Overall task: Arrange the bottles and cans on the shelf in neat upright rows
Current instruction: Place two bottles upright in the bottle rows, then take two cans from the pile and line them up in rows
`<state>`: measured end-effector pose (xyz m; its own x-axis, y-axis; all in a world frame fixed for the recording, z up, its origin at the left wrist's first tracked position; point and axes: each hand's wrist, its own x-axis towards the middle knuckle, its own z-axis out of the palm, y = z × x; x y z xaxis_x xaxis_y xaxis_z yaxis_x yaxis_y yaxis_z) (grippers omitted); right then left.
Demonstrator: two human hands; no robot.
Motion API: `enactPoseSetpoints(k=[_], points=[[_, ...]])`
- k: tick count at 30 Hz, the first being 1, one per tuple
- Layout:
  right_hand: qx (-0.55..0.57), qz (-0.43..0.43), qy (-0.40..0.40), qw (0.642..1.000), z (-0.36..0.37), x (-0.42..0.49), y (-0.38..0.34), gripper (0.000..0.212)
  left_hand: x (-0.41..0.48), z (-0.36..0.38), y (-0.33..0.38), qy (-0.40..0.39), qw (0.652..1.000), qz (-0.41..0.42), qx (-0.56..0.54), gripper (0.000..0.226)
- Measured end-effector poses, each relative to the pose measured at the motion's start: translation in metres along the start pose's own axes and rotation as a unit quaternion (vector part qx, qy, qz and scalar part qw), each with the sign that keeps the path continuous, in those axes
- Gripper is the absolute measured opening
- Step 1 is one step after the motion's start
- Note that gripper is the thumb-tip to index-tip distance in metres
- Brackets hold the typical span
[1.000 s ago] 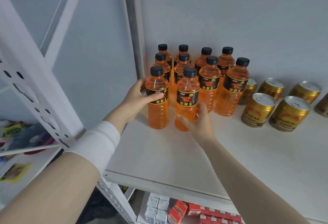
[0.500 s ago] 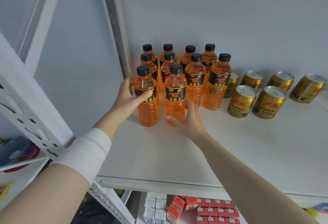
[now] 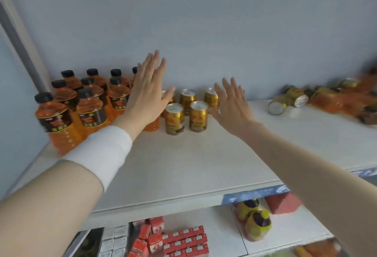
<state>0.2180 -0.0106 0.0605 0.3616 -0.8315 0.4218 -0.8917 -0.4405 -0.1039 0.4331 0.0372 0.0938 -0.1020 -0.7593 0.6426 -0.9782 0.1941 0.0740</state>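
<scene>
Several orange drink bottles [image 3: 90, 112] with black caps stand upright in rows at the left end of the white shelf [image 3: 183, 161]. Just right of them stand several gold cans [image 3: 174, 121], upright in two rows. My left hand [image 3: 145, 97] is raised with fingers spread, in front of the right-most bottles and holding nothing. My right hand [image 3: 231, 103] is also spread flat, just right of the cans, its fingertips near the rear right can [image 3: 211, 97]. At the far right lies a blurred heap of tipped cans [image 3: 285, 101] and bottles [image 3: 346, 97].
A grey wall backs the shelf and a metal upright [image 3: 18, 38] stands at the left. On the lower shelf are red cartons [image 3: 183, 238], white boxes [image 3: 113, 240], yellow bags [image 3: 256, 219] and a red pack [image 3: 282, 202]. A blue label strip [image 3: 255, 193] runs along the shelf edge.
Both hands have let go of the front orange bottles and lifted, fingers spread, shifting right toward the gold cans. The view swung right, showing the tipped heap at the far right.
</scene>
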Motion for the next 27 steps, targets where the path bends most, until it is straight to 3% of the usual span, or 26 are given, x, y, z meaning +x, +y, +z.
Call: enactPoseSetpoints(k=[4,9,17,21,27], points=[[-0.095,0.034,-0.047,0.994,-0.024,-0.024,0.116,0.069,0.037,0.055,0.114,-0.075,0.997,0.006,-0.004,0.067],[-0.1,0.097,-0.054,0.989,-0.05,-0.055,0.235,0.067,0.082,0.111,0.234,-0.17,0.985,0.035,0.022,0.066],[-0.114,0.145,-0.079,0.98,-0.04,-0.061,0.371,0.069,0.127,0.207,0.322,-0.234,0.971,0.039,0.018,0.068],[-0.102,0.129,-0.097,0.982,-0.012,-0.04,0.412,0.071,0.144,0.26,0.324,-0.244,0.968,-0.048,-0.042,0.077],[0.022,0.151,-0.112,0.982,0.033,0.007,0.441,0.082,0.155,0.314,0.331,-0.227,0.922,-0.241,-0.202,0.097]])
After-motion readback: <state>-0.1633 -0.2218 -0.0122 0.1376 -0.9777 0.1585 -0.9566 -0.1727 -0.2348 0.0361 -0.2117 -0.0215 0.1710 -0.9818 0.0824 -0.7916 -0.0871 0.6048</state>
